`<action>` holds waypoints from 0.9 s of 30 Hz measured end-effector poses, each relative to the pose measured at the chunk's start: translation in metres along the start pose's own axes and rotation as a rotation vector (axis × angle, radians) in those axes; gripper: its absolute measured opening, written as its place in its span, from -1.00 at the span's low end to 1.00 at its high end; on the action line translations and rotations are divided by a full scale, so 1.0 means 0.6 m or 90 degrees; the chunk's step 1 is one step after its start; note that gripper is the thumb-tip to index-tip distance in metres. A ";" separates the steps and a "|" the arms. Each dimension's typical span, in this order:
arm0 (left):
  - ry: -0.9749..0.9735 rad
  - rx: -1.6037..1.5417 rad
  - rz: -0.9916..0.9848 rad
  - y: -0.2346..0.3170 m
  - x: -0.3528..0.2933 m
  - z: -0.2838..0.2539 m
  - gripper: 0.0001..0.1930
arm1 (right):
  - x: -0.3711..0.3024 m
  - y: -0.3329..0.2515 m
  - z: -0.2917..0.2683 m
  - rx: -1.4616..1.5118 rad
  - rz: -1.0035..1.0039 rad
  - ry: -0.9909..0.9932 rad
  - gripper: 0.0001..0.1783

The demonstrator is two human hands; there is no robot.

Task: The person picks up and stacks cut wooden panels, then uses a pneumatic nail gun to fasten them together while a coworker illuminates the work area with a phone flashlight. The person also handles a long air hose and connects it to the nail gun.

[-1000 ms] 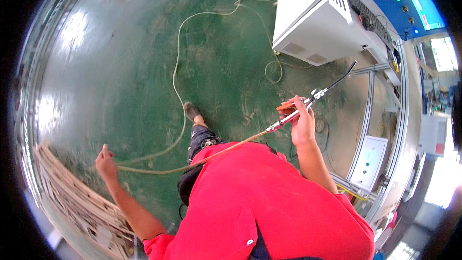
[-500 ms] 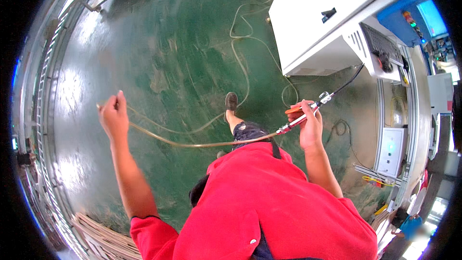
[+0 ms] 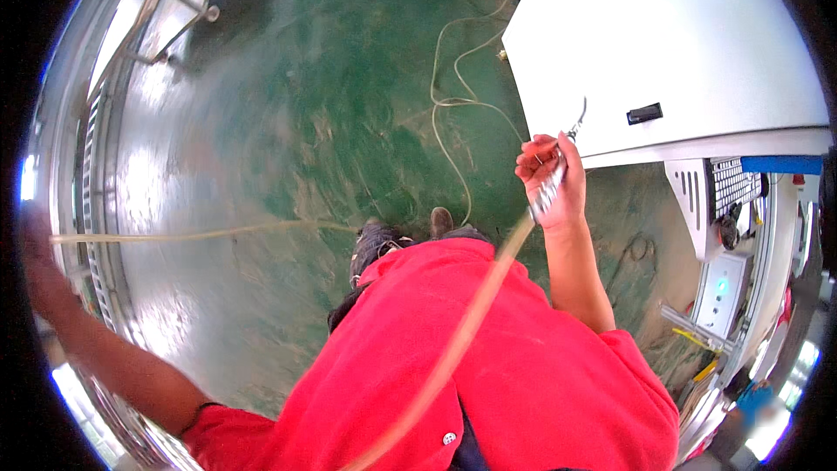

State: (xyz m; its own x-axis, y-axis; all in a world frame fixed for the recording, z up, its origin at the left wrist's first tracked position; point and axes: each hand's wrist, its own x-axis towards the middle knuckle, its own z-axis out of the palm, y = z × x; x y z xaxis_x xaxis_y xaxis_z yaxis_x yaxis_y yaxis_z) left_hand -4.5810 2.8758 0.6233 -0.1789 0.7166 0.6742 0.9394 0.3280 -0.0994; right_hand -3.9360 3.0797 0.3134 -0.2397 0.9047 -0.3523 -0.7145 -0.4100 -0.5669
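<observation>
My right hand point(image 3: 558, 187) is wrapped round a silver air blow gun point(image 3: 547, 187), its thin curved nozzle pointing up and away, in front of the white cabinet. From the gun's rear a clear yellowish air hose point(image 3: 466, 331), blurred, passes down across my red shirt and out of the lower edge. Far out at the left rim is my left hand point(image 3: 37, 257), dark and smeared. Another hose length runs nearly level from it to my legs; the hand appears closed on it, though its fingers do not show clearly.
A large white cabinet point(image 3: 663, 44) with a black latch stands at the right front. More hose point(image 3: 438, 105) lies looped on the green floor point(image 3: 323, 78). To the right are a keyboard point(image 3: 737, 187) and a control box point(image 3: 724, 292); a wheeled metal frame point(image 3: 179, 0) stands far left.
My left hand has swung outward to the left rim, drawing hose along. My right hand has risen, tilting the gun more upright. The cabinet looks closer, and my feet have shifted.
</observation>
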 end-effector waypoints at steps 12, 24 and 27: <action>-0.245 -0.363 0.053 0.149 0.296 0.642 -0.69 | 0.250 0.183 -0.088 0.093 -0.046 0.444 -0.91; 0.101 -0.377 0.491 0.209 0.692 0.762 -0.91 | 0.512 0.273 0.039 0.209 -0.080 0.525 -0.89; -0.040 -0.390 0.427 0.243 0.656 0.943 -0.89 | 0.606 0.282 0.004 0.230 -0.050 0.581 -0.88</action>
State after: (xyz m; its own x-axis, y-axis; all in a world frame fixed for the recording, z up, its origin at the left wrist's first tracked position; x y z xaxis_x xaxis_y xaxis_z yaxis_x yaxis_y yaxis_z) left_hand -4.6796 3.5540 0.4603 0.4620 0.6771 0.5728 0.8399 -0.5414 -0.0375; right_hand -4.1456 3.3397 0.0910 0.3082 0.4295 -0.8489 -0.9010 -0.1545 -0.4053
